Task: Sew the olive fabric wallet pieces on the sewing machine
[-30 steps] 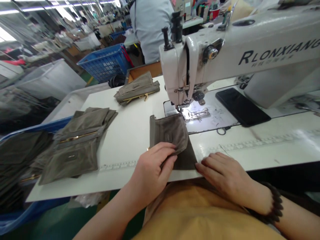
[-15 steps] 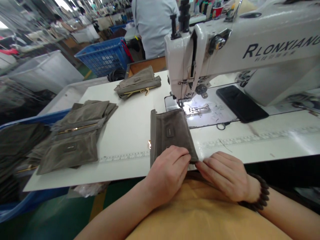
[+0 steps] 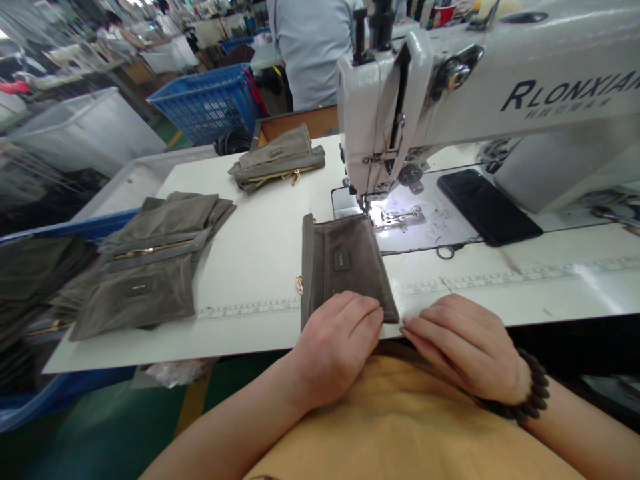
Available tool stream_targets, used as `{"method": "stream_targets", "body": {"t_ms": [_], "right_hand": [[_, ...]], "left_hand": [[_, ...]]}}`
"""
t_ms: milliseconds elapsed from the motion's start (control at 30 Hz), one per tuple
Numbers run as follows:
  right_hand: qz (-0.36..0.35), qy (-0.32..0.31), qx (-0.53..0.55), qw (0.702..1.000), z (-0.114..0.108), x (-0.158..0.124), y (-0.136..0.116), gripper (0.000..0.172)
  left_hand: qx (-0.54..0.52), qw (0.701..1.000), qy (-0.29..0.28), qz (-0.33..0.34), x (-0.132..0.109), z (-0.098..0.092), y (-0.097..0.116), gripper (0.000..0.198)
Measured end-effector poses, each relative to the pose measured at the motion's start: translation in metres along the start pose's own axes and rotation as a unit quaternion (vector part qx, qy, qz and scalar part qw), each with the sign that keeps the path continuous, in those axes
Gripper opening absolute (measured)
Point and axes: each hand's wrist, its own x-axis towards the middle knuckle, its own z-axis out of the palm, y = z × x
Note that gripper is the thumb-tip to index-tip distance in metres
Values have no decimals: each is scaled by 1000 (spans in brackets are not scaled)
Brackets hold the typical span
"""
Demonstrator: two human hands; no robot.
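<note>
A dark olive fabric pouch [image 3: 350, 257] with a small label and a gold zipper pull lies at the front of the sewing table. Its far right corner sits under the presser foot of the sewing machine [image 3: 367, 133]. My left hand [image 3: 343, 347] is closed over the pouch's near edge, fingers curled and thumb hidden. Just off the near right corner, my right hand [image 3: 465, 347] has its fingertips pressed together, slightly apart from the pouch. Whether anything thin is between those fingertips is hidden.
Stacked pouches [image 3: 145, 267] lie at the left of the table, and another pouch [image 3: 280, 160] is at the back. A black phone [image 3: 487, 207] and small thread snips [image 3: 447, 251] rest on the right. A blue crate [image 3: 210, 103] and a person [image 3: 315, 53] are beyond.
My right hand has moved slightly right, off the pouch's near corner. My left hand stays on the pouch. The view has shifted a little.
</note>
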Motion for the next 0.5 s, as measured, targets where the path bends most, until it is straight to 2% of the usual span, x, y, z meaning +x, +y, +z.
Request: {"method": "stream_targets", "body": {"t_ms": [133, 267, 433, 500], "right_hand": [[34, -3, -7, 999, 4, -3, 6, 26], [-5, -14, -7, 1000, 5, 2, 5, 22], [-18, -16, -4, 1000, -3, 14, 0, 16], [-21, -21, -2, 1000, -5, 16, -1, 14]], "left_hand": [[9, 1000, -14, 5, 1, 0, 0, 15], [45, 998, -24, 22, 6, -5, 4, 18], [171, 983, -56, -17, 8, -15, 3, 34], [153, 986, -59, 19, 7, -16, -2, 34]]}}
